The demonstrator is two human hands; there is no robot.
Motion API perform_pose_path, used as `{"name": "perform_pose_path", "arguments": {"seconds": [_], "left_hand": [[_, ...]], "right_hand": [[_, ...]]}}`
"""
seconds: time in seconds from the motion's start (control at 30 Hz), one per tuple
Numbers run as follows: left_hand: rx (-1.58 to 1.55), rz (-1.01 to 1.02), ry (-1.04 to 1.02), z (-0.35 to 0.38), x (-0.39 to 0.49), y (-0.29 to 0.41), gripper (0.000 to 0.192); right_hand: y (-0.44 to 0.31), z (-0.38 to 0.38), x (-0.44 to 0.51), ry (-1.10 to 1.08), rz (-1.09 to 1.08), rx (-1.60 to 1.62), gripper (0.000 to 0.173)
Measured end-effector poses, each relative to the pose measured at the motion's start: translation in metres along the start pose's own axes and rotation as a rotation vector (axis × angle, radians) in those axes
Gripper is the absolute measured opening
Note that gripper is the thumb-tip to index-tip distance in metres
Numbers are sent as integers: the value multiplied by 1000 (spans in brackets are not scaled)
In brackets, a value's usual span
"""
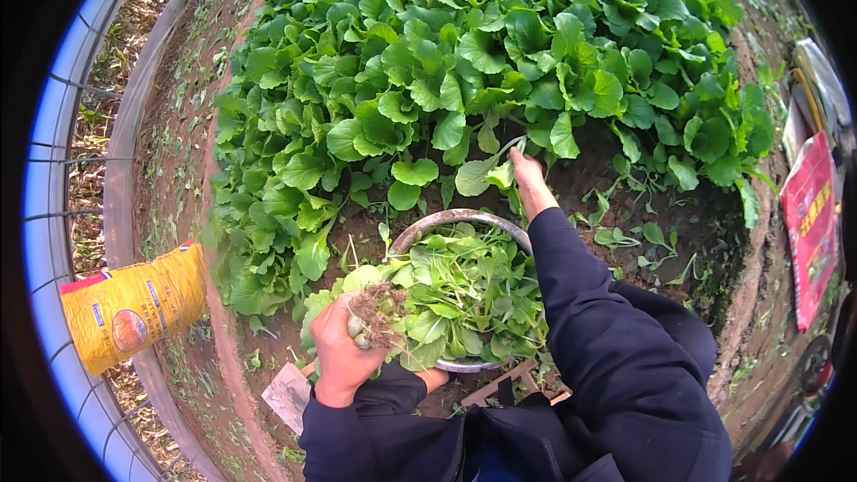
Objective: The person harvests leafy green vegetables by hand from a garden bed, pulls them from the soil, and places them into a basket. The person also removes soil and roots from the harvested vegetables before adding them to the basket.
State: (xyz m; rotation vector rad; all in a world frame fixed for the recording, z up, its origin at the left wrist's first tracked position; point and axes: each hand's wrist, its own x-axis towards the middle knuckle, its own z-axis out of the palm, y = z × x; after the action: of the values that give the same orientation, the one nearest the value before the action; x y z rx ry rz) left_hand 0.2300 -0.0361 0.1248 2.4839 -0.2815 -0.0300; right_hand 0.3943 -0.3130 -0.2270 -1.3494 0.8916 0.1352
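Observation:
My left hand [348, 348] is closed around a bunch of uprooted leafy greens [367, 314], their tangled, soil-covered roots turned up and to the right. Farther forward, my right hand [527, 171] grips a leafy green plant [492, 171] by its pale stems at the near edge of the growing bed; its roots are not visible. Between my arms stands a round metal basin [462, 215] heaped with loose greens [462, 294]. A dense bed of leafy greens [469, 47] spreads out beyond both hands.
A yellow printed sack [137, 304] lies at the left by a wire-mesh fence [47, 161]. Pulled leaves [653, 234] are scattered on the soil right of my arm. A red printed bag [810, 221] is at the far right. Pieces of wood [499, 381] lie below the basin.

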Motion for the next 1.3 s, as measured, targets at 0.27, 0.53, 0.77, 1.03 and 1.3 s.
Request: {"name": "perform_pose_path", "arguments": {"seconds": [0.27, 0.53, 0.77, 1.03, 1.3], "left_hand": [[-121, 54, 57, 3, -15, 3, 50], [-684, -34, 105, -3, -17, 1, 43], [-1042, -103, 19, -27, -29, 9, 43], [-1033, 115, -111, -2, -45, 33, 74], [-690, 244, 96, 1, -52, 15, 58]], "right_hand": [[-21, -40, -68, -30, -283, -456, 21], [-139, -9, -189, -775, -584, 84, 21], [-216, -25, -306, -996, -742, -397, 33], [-177, -24, -384, -1014, -598, 95, 38], [-166, -10, -388, -1096, -513, 278, 39]]}}
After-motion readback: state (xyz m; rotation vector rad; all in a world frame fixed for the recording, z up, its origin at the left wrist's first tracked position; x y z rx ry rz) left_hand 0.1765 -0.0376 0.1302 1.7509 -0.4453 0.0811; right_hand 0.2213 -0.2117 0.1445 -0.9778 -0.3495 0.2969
